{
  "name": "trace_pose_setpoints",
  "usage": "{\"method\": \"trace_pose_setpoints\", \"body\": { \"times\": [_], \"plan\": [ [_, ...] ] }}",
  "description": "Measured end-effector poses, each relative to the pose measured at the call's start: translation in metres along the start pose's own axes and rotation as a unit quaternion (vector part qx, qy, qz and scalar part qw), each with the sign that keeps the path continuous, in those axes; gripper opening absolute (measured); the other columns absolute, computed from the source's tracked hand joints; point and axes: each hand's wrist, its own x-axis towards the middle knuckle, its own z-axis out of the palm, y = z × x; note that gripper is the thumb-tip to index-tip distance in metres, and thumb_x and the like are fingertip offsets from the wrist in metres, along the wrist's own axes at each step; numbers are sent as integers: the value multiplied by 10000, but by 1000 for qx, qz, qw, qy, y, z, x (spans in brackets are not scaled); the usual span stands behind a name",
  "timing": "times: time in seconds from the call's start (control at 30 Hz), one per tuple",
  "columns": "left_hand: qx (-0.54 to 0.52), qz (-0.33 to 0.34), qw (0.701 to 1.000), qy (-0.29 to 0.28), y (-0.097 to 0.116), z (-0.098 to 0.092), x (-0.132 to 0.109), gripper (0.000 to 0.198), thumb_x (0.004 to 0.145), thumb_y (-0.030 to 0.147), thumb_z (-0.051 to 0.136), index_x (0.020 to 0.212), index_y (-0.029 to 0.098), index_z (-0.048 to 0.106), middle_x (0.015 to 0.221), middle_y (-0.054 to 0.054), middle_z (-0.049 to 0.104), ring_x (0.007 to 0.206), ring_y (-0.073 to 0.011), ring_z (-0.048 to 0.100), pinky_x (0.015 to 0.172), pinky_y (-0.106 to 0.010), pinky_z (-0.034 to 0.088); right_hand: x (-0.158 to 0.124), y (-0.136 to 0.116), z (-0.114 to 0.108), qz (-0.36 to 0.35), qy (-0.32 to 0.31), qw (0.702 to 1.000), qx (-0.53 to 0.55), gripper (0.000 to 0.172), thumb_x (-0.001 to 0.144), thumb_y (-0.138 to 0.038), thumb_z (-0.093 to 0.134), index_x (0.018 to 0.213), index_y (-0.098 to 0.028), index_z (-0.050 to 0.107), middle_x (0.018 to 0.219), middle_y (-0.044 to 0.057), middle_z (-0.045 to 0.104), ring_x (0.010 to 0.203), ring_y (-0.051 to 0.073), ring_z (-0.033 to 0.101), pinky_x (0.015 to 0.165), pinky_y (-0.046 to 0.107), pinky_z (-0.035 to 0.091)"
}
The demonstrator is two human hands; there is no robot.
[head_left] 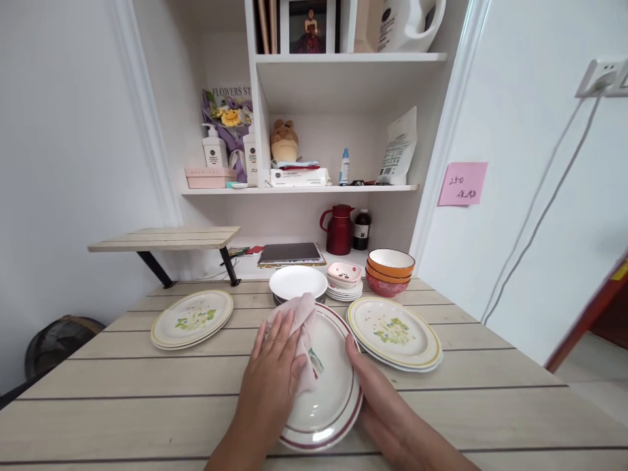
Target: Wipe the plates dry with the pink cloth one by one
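Observation:
An oval white plate (326, 402) with dark red rim lines and a small printed picture in its middle is in front of me. Its near edge looks raised off the table. My left hand (275, 366) presses a pale pink cloth (305, 320) onto the left part of the plate, fingers laid along the cloth. At the plate's right edge, my right hand (377, 392) grips the rim with the thumb on top; its other fingers are mostly hidden underneath. Stacked oval plates (397, 333) with yellow rims and a leaf print lie just right of that hand.
More yellow-rimmed plates (193, 317) lie on the left. Behind are a white round plate (298, 282), small dishes (344, 273) and stacked bowls (390, 263). A red jug (339, 229) and a laptop (289, 252) stand farther back. A raised wooden shelf (167, 239) is at left.

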Motion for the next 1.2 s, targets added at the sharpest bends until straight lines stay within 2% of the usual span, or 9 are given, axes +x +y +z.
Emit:
{"method": "trace_pose_setpoints", "body": {
  "times": [0.23,0.3,0.4,0.5,0.63,0.77,0.87,1.03,1.2],
  "plan": [
    [-88,138,985,-62,25,-5,4,461,941,305,430,1396,255,376,1542,3,265,1417,-185,222,1153,-417,271,7,-9,-9,-38,34,999,13,548,843,-541,546,1257,-183,580,1295,77,601,1208,210,541,1095,360,324],
    [-89,165,979,-80,30,-9,5,463,949,326,411,1406,268,356,1541,28,261,1418,-178,220,1159,-421,263,8,-11,-11,-17,29,999,28,605,841,-578,517,1260,-146,575,1263,104,622,1182,223,563,1070,355,356],
    [-93,192,972,-94,31,-11,6,436,957,329,395,1390,287,377,1519,50,312,1401,-157,265,1155,-406,277,11,-15,-16,24,-11,998,50,716,832,-652,455,1259,-89,568,1215,152,645,1168,244,572,1046,365,378],
    [-101,185,974,-83,30,-10,5,399,951,304,415,1349,281,434,1473,30,405,1363,-150,347,1144,-405,302,16,-21,-22,31,-43,996,69,769,836,-686,392,1266,-71,555,1208,169,645,1178,254,563,1043,389,376],
    [-74,141,986,-40,25,-4,4,358,939,280,441,1293,265,492,1423,-5,481,1317,-175,424,1112,-441,347,19,-33,-29,2,-16,996,90,748,844,-681,377,1300,-108,529,1270,140,611,1194,252,549,1049,407,373],
    [-4,56,998,14,16,1,4,384,930,267,443,1305,196,483,1449,-87,440,1331,-233,405,1076,-496,374,16,-34,-30,-36,25,996,78,656,840,-629,466,1319,-184,516,1301,84,597,1182,242,561,1052,409,379],
    [18,24,999,32,6,3,2,407,928,261,435,1319,155,470,1474,-121,393,1361,-244,354,1082,-486,367,12,-25,-23,-40,29,997,57,624,842,-577,516,1329,-187,504,1301,82,597,1181,231,563,1060,396,375],
    [-3,8,1000,26,3,2,1,456,928,291,426,1356,136,430,1501,-122,344,1393,-248,287,1109,-484,323,6,-11,-11,17,-3,999,30,632,842,-583,513,1324,-174,509,1289,93,604,1184,223,562,1082,382,347],
    [-57,57,997,-19,9,0,4,497,925,359,442,1389,190,395,1532,-73,290,1408,-231,250,1143,-453,269,5,-11,-10,12,-20,1000,19,638,848,-628,455,1306,-190,531,1287,79,608,1199,212,549,1093,376,326]
  ]
}}
